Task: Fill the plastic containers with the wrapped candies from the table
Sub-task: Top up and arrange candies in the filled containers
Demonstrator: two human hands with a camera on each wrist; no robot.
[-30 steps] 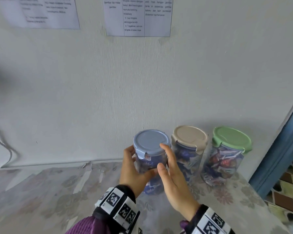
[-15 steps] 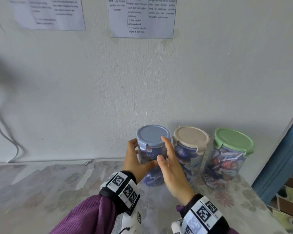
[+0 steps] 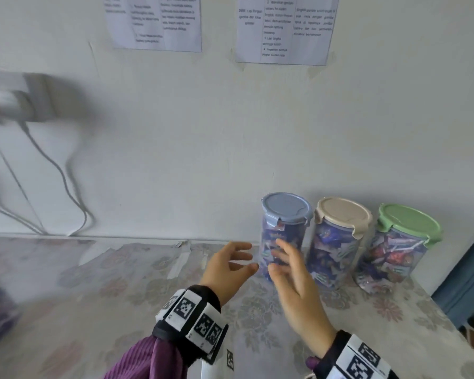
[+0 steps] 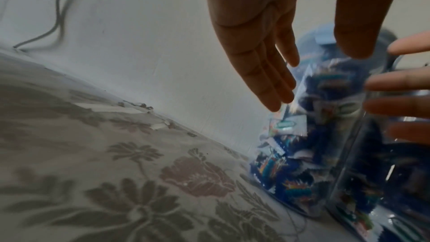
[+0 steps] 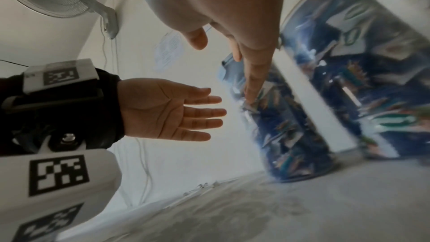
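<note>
Three clear containers, lids go blue-grey [image 3: 286,207], beige [image 3: 343,214], green [image 3: 409,222]. Candies in the first two [image 3: 329,253] are mostly deep blue wrappers with white and teal bits; the green-lidded one [image 3: 389,255] mixes in red ones. The counter [image 3: 121,296] has a pale grey cloth with a faded floral print, dusty pink and grey blooms. Wall [image 3: 175,132] is off-white. Purple ribbed sleeve [image 3: 148,362], black wrist bands [image 3: 192,315] with black-and-white square markers.
</note>
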